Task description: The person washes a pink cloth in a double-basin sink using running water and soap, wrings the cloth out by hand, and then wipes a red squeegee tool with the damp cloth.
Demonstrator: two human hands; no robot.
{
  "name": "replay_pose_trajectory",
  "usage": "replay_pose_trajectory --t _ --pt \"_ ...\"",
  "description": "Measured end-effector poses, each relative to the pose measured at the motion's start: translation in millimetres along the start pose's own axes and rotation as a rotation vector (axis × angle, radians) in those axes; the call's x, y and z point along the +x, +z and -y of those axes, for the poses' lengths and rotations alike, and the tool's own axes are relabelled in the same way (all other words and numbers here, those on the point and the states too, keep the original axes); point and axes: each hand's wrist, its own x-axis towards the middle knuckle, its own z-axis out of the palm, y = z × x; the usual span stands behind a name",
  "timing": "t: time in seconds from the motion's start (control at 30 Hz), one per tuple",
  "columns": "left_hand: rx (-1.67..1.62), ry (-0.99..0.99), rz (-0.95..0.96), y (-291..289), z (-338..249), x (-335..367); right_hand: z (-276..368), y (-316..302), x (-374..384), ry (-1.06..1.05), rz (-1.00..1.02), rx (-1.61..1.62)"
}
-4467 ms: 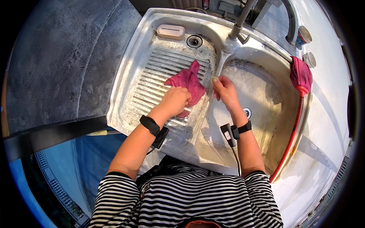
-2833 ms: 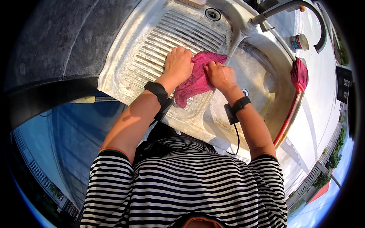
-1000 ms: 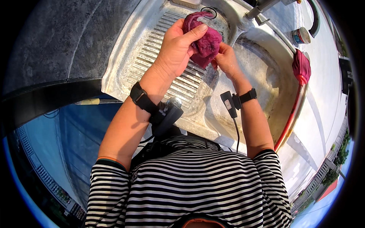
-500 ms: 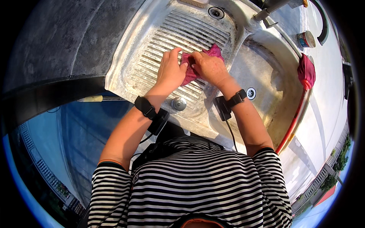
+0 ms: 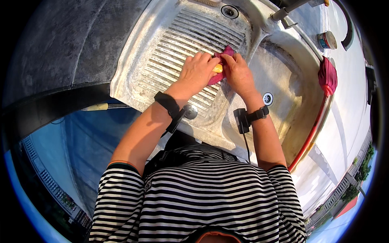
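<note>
Over the ribbed washboard (image 5: 168,60) of a stone sink, my left hand (image 5: 197,73) is closed around a yellow bar of soap (image 5: 218,68), whose end shows beyond my fingers. The soap rests against a wet, crumpled magenta cloth (image 5: 215,79). My right hand (image 5: 240,77) grips that cloth at its right side, fingers bent over it. Part of the cloth lies hidden under both hands. A round metal stopper (image 5: 190,111) sits on the washboard's near edge, beside my left wrist.
On the right is a deep basin (image 5: 279,73) with a drain (image 5: 268,99). A red-handled magenta mop (image 5: 327,77) leans along its rim near a small tub (image 5: 326,40). At the back are a tap (image 5: 279,15), another drain (image 5: 229,12) and a brush (image 5: 209,1).
The yellow soap has come into view in my left hand, which has moved right. My right hand has shifted slightly right and turned, and the spread cloth is now bunched between my hands.
</note>
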Motion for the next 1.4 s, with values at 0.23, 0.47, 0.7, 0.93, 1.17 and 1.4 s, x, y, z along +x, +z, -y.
replay_pose_trajectory --t 0.23,0.47,0.7,0.93,1.17,1.4 --pt "-0.071 0.12 0.052 -0.3 -3.2 -9.8 -7.6 3.5 -1.1 0.017 0.025 0.091" --pt "-0.021 0.013 0.039 37.4 1.9 22.8 -27.2 9.6 12.1 0.146 0.054 0.279" --pt "-0.212 0.137 0.143 4.2 23.2 -10.3 -28.6 18.9 12.9 0.163 -0.031 0.192" --pt "-0.307 0.051 0.159 -11.4 37.0 -19.3 -28.3 20.9 10.2 0.143 -0.055 0.204" --pt "-0.045 -0.187 -0.098 19.6 36.5 0.9 -24.2 15.1 14.8 0.203 -0.003 0.211" --pt "0.246 -0.208 -0.017 -13.5 69.2 -30.0 -33.9 24.0 13.0 0.162 -0.061 0.186"
